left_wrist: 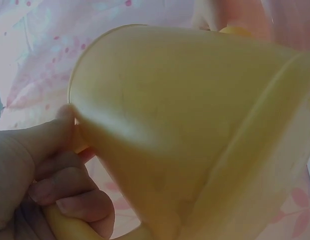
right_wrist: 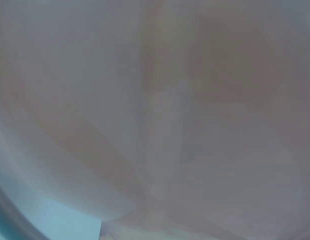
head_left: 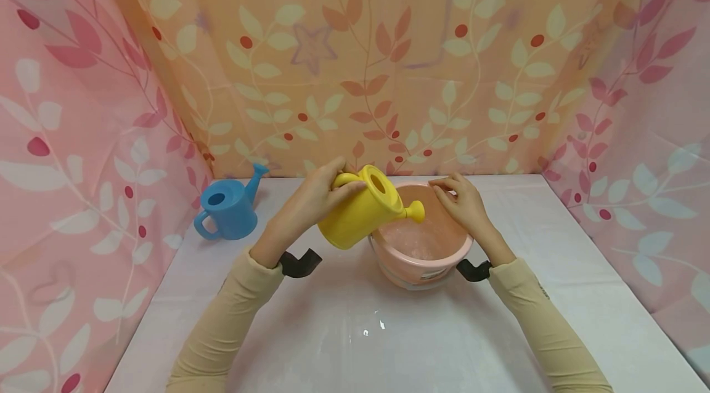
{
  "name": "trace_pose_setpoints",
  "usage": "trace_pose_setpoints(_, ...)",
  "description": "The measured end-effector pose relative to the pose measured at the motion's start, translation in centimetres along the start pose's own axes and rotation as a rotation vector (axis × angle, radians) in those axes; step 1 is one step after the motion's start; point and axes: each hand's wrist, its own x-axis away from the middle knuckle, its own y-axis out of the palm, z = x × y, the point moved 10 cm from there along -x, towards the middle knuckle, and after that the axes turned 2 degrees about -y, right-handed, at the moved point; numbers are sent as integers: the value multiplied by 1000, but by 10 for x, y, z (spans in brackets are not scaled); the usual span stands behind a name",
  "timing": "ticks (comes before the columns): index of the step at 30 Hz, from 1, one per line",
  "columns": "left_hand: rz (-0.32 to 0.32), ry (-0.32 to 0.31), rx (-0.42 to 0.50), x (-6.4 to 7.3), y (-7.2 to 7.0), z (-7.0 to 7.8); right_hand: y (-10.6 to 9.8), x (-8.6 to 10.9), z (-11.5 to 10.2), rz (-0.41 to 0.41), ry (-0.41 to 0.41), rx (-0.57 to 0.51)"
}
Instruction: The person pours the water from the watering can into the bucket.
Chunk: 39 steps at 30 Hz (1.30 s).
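Note:
My left hand [head_left: 324, 193] grips the handle of a yellow watering can [head_left: 355, 217]. The can is tilted to the right, and its spout's rose sits over a pink basin [head_left: 410, 260]. No stream of water is visible from the rose. In the left wrist view, the fingers [left_wrist: 87, 205] curl round the handle while the thumb lies against the can's body [left_wrist: 160, 110]. My right hand [head_left: 466, 202] holds the basin's far right rim between thumb and fingers. The right wrist view is too blurred to show that hand.
A blue watering can [head_left: 230, 211] stands upright at the back left of the white-covered table [head_left: 355, 356]. Small shiny wet spots [head_left: 381, 323] lie in front of the basin. Leaf-patterned cloth [head_left: 377, 60] hangs behind and on both sides.

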Motion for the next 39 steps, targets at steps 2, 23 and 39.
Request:
trace_pose_setpoints(2, 0, -7, 2, 0, 0, 0, 0, 0, 0, 0, 1, -1)
trace_pose_setpoints(23, -6, -21, -5, -1, 0, 0, 0, 0, 1, -1, 1, 2)
trace_pose_setpoints(39, -10, -12, -6, -1, 2, 0, 1, 1, 2, -5, 9, -4)
